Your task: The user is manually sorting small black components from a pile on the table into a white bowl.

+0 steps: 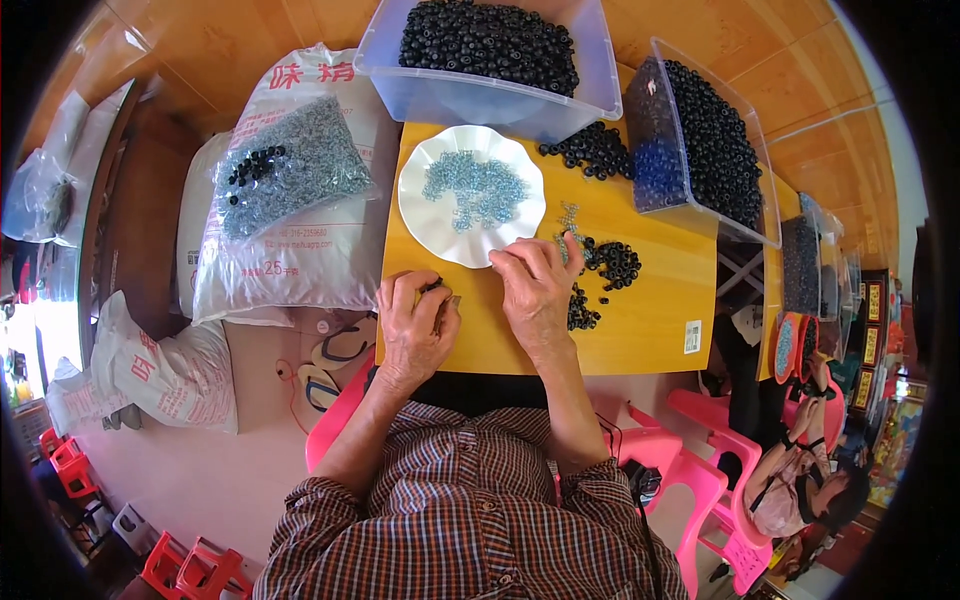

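Note:
My left hand (418,325) is over the yellow table, fingers curled and closed around a small black round piece (432,285) that shows between the fingertips. At the near rim of a white wavy-edged plate (418,215), my right hand (538,290) has its thumb and forefinger drawn together; whatever is between them is hidden. A heap of small translucent bluish pieces (478,190) lies on the plate. To the right of my right hand, loose black ring-like pieces (615,265) are scattered on the table, with a few clear pieces (569,215) beside them.
Two clear plastic bins (480,95) (690,190) of black pieces stand at the back and right. At left, a bag of clear pieces (300,165) rests on a white sack (330,280). A person (800,490) sits at right, near pink chairs (690,480). Sandals (325,365) lie on the floor.

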A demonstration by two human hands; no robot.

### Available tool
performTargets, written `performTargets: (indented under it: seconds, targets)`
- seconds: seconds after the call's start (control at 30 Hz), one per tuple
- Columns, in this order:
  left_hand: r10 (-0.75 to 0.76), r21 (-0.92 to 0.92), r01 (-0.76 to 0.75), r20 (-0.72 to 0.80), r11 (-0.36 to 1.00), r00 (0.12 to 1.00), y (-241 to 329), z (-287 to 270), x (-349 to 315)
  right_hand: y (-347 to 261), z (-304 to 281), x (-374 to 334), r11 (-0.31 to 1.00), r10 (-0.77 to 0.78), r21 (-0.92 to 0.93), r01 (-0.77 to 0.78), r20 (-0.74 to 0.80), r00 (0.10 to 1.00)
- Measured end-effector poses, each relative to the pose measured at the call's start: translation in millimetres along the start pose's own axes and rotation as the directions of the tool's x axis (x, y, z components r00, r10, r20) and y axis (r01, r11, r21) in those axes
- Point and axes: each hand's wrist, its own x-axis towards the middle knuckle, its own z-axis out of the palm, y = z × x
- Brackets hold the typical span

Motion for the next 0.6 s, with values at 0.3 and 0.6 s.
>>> performTargets:
  seconds: [0.3,0.6]
  targets:
    - [0.004,-0.001,-0.004,-0.004,1.0,1.0,4,-3,3,-2,-11,-20,0.999,0.037,0.02,-0.036,-0.023,0.999]
    - [0.008,0.007,-0.008,-0.005,1.0,1.0,0,0,1,-2,-26,-34,0.967,0.181,0.193,-0.168,-0.053,0.982]
